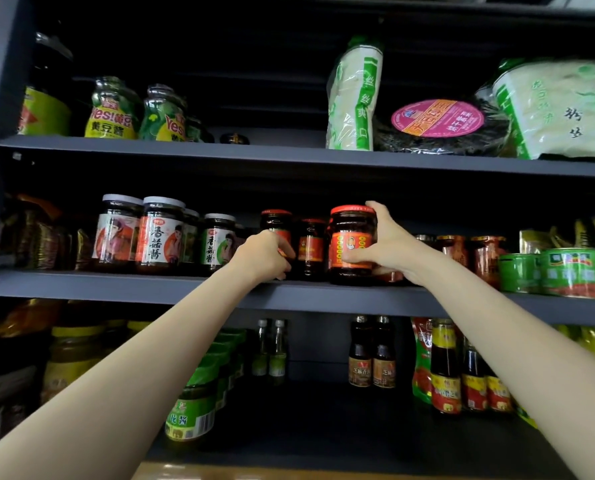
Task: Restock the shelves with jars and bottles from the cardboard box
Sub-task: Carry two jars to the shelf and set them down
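Dark grey shelves point(289, 157) fill the frame, three tiers stocked w/ jars, bottles, cans. Mid shelf point(185, 287) is where the work is. Right hand point(389, 247), frame centre, wraps a red-lid jar point(353, 237) from its right side, thumb across the label, fingers over the lid edge; jar bottom sits at or just above the shelf front, can't tell which. Left hand point(266, 254), just left of centre, curls round a second jar point(277, 225), mostly hiding its lower half; looks like a grip, though contact is partly hidden. A third jar point(311, 245) of the same kind stands between them, further back. White-lid jars point(157, 233) sit left, green cans point(570, 271) right. Box not in view.

Step, as I judge it: placing both jars into the red-lid group on the mid shelf. Next move prob. calls for setting each flat, nudging back in line w/ the row, labels front, then letting go w/o knocking neighbours.
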The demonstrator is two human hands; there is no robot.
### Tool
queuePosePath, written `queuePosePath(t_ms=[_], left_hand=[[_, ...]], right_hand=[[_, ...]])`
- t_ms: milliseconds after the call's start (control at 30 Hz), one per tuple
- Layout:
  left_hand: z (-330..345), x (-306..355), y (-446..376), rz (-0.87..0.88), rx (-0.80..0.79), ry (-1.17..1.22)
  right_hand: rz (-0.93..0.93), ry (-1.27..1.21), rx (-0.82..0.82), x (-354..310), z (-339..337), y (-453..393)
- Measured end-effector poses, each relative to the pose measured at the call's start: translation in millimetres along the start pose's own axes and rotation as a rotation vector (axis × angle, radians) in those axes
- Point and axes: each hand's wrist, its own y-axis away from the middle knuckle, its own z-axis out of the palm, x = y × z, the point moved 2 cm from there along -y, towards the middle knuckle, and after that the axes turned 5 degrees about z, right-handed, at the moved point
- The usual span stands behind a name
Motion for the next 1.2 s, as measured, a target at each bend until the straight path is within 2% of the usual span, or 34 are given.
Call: queuePosePath(t_ms=[133,267,367,467,567,667,767,1033,1200], left_hand=[[6,13,3,0.035,0.0,0.035],[14,28,2,0.066,-0.033,0.113],[21,34,2,0.086,-0.056,0.034],[18,33,6,0.081,-0.019,-0.028],[2,18,6,0.009,0.08,-0.064],[-10,-1,8,-0.049,0.104,-0.016],[-17,-13,10,-0.06,0.117,0.004],[-33,-31,2,0.027,0.125,-0.025],[-31,-25,-7,0.074,0.081,-0.005]], right_hand=[[0.038,-0.012,0.025,5,-1,1],[0.079,0.037,-0.07,10,-4,9],[0.107,0.099,-0.093,11,-5,11],[0.09,0.07,-0.042,10,-9,12],[-0.051,0.077,0.062,4,-15,17],[-0.156,0.06,0.037,-3,-10,19],[-0.113,-0.012,0.033,-5,6,16],[-0.03,-0.187,0.257,-5,4,5],[0.035,-0.159,0.296,-12,-8,9]])
